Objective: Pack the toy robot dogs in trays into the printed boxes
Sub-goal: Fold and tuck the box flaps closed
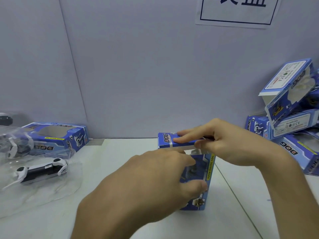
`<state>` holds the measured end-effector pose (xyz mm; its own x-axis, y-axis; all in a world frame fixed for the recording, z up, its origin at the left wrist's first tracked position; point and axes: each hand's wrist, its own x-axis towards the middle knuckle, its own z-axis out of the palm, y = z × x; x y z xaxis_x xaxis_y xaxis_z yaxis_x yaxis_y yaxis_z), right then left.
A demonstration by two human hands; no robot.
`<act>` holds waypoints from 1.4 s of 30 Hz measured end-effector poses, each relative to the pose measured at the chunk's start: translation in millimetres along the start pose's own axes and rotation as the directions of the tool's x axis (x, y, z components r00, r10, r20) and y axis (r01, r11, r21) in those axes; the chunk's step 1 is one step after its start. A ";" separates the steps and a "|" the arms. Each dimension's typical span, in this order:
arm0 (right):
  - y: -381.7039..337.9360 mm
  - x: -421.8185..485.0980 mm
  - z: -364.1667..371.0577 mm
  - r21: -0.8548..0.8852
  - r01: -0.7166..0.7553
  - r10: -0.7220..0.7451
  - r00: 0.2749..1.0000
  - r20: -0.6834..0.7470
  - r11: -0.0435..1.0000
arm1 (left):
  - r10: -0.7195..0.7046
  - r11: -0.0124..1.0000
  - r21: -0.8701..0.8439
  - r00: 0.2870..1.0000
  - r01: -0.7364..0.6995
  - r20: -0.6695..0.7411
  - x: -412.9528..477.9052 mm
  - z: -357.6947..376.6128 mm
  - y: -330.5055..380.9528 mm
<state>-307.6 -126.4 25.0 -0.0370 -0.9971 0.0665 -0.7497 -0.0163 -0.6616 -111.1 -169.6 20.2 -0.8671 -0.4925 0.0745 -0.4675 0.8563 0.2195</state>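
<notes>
A blue printed box (209, 171) stands upright on the white table, its top flap (168, 140) raised level. My left hand (151, 183) grips the box body, thumb on its front face. My right hand (224, 144) pinches the top flap, fingers laid flat over it and thumb beneath. A toy robot dog shows dimly inside the box behind my left fingers. At the left, a black and white toy robot dog (40, 170) lies in a clear plastic tray (57, 188). Another bagged dog (13, 147) lies behind it.
An empty windowed printed box (58, 135) lies on its side at the back left. A pile of several printed boxes (290, 104) is stacked at the right against the grey wall. A white paper sign (238, 11) hangs on the wall above.
</notes>
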 end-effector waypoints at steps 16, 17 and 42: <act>10.7 -3.7 9.5 -0.221 0.067 -0.053 0.996 0.069 0.973 | -0.019 0.946 -0.313 0.947 -0.087 -0.320 29.4 4.9 -53.9; 13.3 -3.8 7.6 -0.228 0.077 -0.068 0.997 0.048 0.971 | -0.014 0.925 -0.361 0.940 -0.118 -0.342 34.4 9.8 -57.5; 89.6 17.9 23.1 0.520 0.322 -0.042 0.876 -0.480 0.791 | -0.168 0.676 -0.653 0.792 -0.341 -0.587 69.3 60.8 -76.4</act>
<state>-360.2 -147.4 -50.4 -0.3186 -0.8372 0.4445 -0.2618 -0.3730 -0.8901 -145.9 -259.8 -50.6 -0.5068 -0.6254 0.5933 0.0914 0.6454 0.7583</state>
